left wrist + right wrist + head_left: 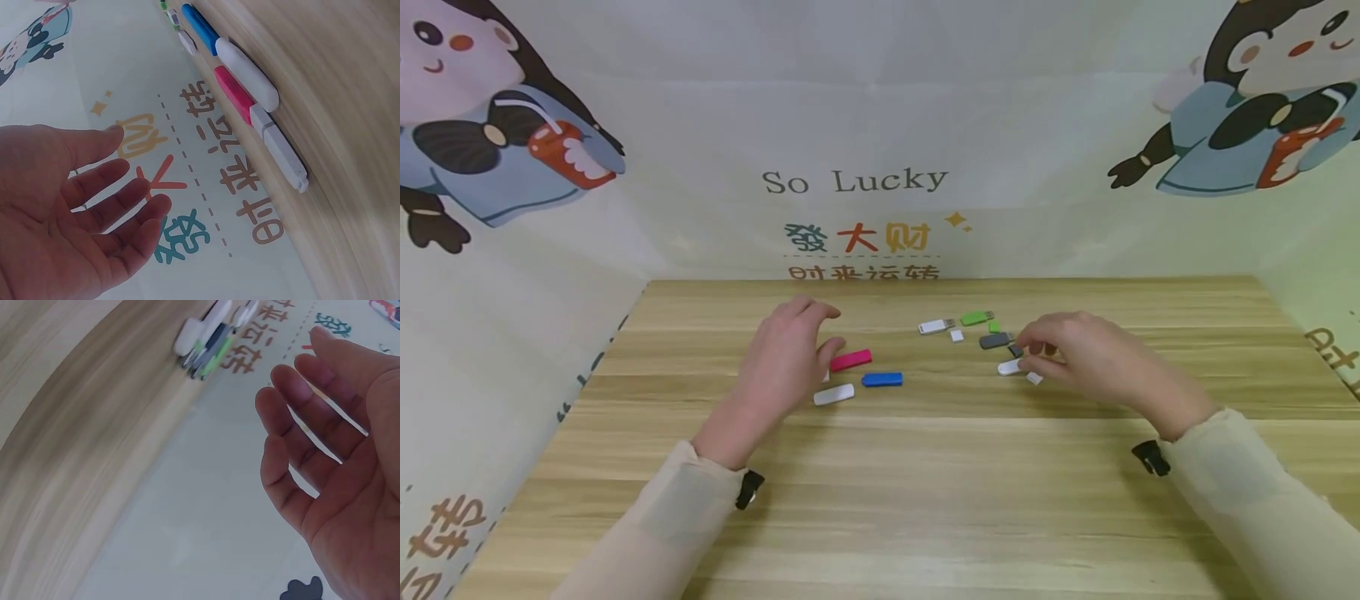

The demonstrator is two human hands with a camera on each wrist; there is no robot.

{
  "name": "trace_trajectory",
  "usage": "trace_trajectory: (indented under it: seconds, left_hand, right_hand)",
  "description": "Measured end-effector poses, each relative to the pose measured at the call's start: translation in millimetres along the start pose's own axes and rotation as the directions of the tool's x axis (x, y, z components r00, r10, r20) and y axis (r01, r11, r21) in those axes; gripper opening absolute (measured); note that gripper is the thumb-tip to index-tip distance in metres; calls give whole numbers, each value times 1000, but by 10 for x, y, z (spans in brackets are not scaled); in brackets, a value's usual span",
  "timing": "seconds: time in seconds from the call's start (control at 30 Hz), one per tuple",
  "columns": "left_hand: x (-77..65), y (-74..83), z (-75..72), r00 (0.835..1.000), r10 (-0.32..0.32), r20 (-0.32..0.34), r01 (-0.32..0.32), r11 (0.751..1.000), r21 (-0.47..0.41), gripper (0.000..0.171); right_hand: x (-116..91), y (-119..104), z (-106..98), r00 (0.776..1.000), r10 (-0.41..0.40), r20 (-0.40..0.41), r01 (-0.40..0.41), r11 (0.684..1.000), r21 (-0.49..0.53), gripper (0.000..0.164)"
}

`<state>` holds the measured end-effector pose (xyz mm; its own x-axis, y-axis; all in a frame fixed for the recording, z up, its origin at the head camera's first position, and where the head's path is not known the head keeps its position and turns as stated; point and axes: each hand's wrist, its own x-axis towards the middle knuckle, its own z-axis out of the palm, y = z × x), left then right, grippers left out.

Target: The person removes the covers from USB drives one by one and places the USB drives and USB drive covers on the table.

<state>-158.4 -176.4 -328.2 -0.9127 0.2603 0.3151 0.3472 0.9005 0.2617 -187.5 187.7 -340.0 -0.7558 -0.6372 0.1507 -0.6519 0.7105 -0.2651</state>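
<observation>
Toward ten o'clock on the wooden table [925, 500], with twelve at the printed sheet [872, 125], the person's left hand [782, 354] hovers, its fingers apart and gently bent, with nothing in its grasp. Just off its thumb at three o'clock lies a pink memory stick [851, 360]; a blue stick [882, 380] sits a little past that, and a white stick [834, 395] rests at four o'clock. Another pale stick [286, 156], mostly hidden from above by the hand, lies close to the pink one. Over at two o'clock the right hand [1082, 358] hangs with loosely curved fingers, parted from the thumb, and I see nothing held there either. Its fingertips overlap the end of a short white stick [1007, 367] at nine o'clock; whether they touch it, I can't tell. A small white cap [1034, 378] lies at the hand's eight o'clock, a dark cap [1015, 352] at nine. Between nine and ten o'clock of that hand are a grey stick [995, 341], a green stick [976, 318] with a green cap [994, 327] at its four o'clock, and, farthest off, a white stick with a bare metal plug [934, 327], a square white cap [957, 336] just beside it.
</observation>
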Motion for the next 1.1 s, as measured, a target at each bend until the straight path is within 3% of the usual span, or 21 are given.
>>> trace_trajectory:
  seconds: [0.23,0.5,1.1]
  left_hand:
    - [26,-22,37,997,-40,65,39,999,15,42]
    - [93,-60,126,987,-73,140,68,997,40,46]
    - [221,-123,311,941,-136,311,127,991,48,47]
  right_hand:
    - [-21,-155,1,999,14,-43,-14,1000,-11,33]
    - [-18,-273,49,995,-38,-97,33,998,-48,37]
    - [-28,-469,176,978,-105,-178,91,992,-85,61]
